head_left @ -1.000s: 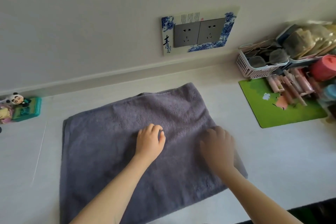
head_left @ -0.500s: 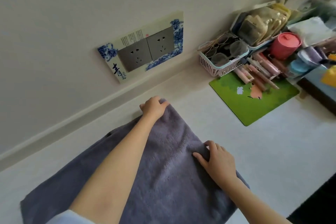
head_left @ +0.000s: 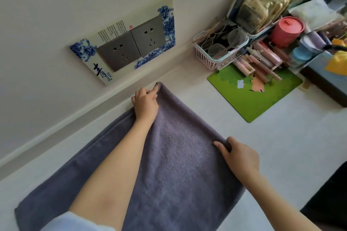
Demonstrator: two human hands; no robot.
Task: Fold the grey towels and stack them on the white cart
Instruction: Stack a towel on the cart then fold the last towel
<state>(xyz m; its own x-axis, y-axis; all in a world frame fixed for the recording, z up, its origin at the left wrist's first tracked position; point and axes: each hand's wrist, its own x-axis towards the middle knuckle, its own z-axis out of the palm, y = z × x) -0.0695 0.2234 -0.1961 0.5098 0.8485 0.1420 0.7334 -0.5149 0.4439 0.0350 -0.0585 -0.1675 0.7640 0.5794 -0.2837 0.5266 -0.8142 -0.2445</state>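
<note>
Towel: a grey terry-cloth towel [head_left: 169, 155] lies flat on the white tabletop [head_left: 281, 155] by the wall.
Left hand [head_left: 145, 103]: fingers curled, pinching the towel's far corner.
Right hand [head_left: 239, 155]: gripping the towel's right edge.

Wall [head_left: 56, 15]: plain off-white, matte, occupying the 9 to 12 o'clock portion of the view, evenly lit by soft daylight. A pale moulding strip [head_left: 65, 120] runs along its base where it meets the white countertop [head_left: 281, 155]. Mounted on the wall at 11 o'clock: a double grey socket [head_left: 134, 45] set within a blue-and-white floral surround [head_left: 165, 18] bearing printed characters. At 2 o'clock the countertop abuts dark furniture [head_left: 323, 84], partly visible. A dark area [head_left: 330, 202] lies beyond the counter edge at 4 o'clock; contents cannot be determined.
</note>
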